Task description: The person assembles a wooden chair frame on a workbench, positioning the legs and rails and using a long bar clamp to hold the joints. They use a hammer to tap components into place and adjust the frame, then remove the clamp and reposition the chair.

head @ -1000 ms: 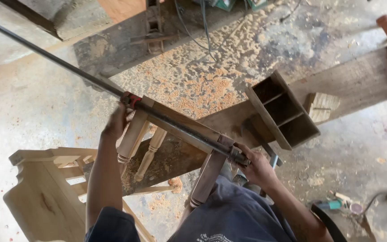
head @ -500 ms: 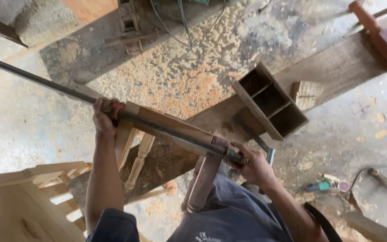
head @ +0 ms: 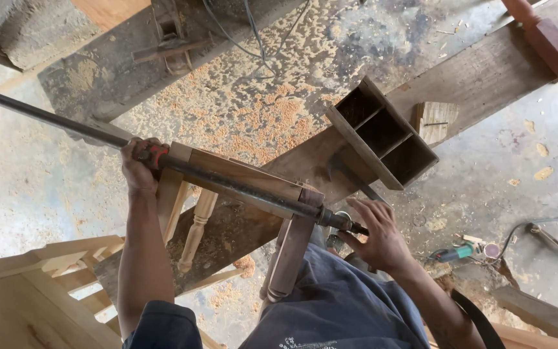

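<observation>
A long dark bar clamp (head: 240, 187) runs across a wooden frame piece (head: 240, 174) in a dusty workshop, slanting from the upper left edge of the view down to the person's right side. The left hand (head: 138, 167) is wrapped tight around the clamp's red sliding jaw (head: 154, 155) at the frame's left end, arm stretched forward. The right hand (head: 377, 236) sits at the clamp's screw end (head: 342, 223), just past the frame's right corner, fingers half curled and touching the handle; whether they grip it fully cannot be told. The frame lies between the two hands, its turned legs (head: 196, 226) pointing down toward the person's lap, and it rests over a broad, worn timber beam (head: 466, 84) that crosses the scene diagonally. On that beam, just beyond the right hand, stands a small open wooden box with three compartments (head: 382, 132), with a cut wood block (head: 437, 119) beside it. Pale sawdust (head: 259, 116) covers the concrete floor beyond. A light unfinished wooden piece (head: 30, 291) stands at lower left, and a small power tool (head: 460, 253) with its cable lies on the floor at right
</observation>
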